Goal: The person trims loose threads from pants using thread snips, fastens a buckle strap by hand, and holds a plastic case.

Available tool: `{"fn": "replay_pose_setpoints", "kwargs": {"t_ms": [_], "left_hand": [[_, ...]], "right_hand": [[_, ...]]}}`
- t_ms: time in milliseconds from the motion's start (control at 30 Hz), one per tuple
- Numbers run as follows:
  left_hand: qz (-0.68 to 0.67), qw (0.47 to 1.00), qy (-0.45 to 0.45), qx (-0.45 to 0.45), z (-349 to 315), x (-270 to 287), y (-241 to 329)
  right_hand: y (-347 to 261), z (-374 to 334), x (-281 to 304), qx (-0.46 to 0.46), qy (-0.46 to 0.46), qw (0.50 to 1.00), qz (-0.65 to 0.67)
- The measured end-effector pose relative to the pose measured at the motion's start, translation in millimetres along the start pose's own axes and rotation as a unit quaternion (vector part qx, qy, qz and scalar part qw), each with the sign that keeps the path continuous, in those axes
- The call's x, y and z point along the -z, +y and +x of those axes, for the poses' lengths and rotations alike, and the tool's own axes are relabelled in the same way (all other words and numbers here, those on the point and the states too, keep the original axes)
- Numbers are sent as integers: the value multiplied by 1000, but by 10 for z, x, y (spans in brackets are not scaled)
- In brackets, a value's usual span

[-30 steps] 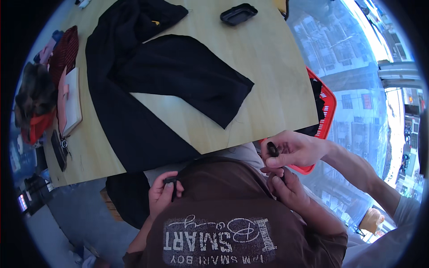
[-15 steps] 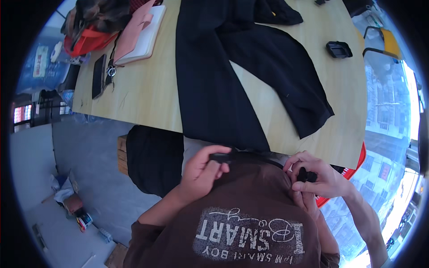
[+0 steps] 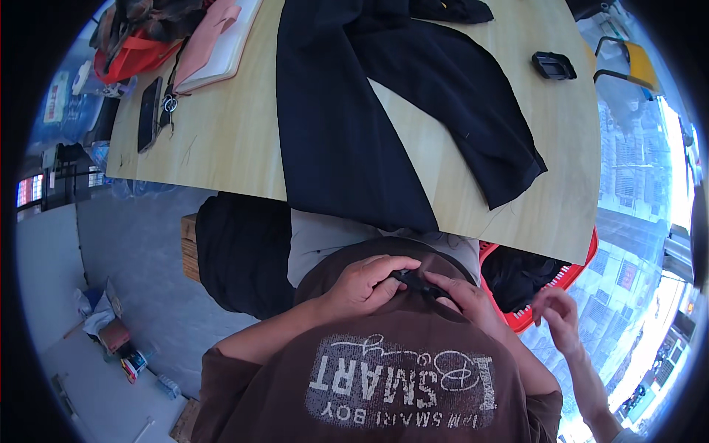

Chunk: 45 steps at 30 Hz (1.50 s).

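The small black piece [image 3: 422,284] is dark all over and narrow where it shows; it sits in front of the brown shirt [image 3: 295,332], at the waist, held between the left hand [image 3: 365,284] and the right hand [image 3: 467,297]; it slants slightly down toward the right. Fingers cover both its ends; it may be a strap or a clip, though the view is too poor to tell.

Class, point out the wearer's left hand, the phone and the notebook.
Left hand [image 3: 362,283], head view: back of the hand.
Phone [image 3: 150,114], head view: middle of its upper face.
Notebook [image 3: 207,46], head view: its pink cover.
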<state>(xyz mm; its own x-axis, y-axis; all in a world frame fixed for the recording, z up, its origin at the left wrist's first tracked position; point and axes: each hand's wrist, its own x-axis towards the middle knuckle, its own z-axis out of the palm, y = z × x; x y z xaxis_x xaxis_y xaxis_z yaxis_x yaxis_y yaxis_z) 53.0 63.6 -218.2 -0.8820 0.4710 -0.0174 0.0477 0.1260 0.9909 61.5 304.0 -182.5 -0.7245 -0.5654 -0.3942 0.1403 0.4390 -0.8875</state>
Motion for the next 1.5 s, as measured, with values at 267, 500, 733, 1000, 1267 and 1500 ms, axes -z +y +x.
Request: {"fn": "replay_pose_setpoints", "kwargs": {"t_ms": [267,500,733,1000,1267,1500], "left_hand": [[65,998,14,-3,-61,-10,11],[92,996,-5,-5,-28,-1,59],[148,988,-27,-28,-19,19,67],[211,975,-61,-25,-1,-39,49],[238,963,-125,6,33,155,137],[97,970,-174,137,-173,631,310]], "right_hand": [[75,-18,-65,42,46,998,30],[101,25,-56,75,37,996,-10],[43,40,-64,72,21,995,-64],[61,88,-103,52,12,988,-145],[19,134,-23,41,-14,992,-122],[74,-91,310,21,-48,998,-21]]}}
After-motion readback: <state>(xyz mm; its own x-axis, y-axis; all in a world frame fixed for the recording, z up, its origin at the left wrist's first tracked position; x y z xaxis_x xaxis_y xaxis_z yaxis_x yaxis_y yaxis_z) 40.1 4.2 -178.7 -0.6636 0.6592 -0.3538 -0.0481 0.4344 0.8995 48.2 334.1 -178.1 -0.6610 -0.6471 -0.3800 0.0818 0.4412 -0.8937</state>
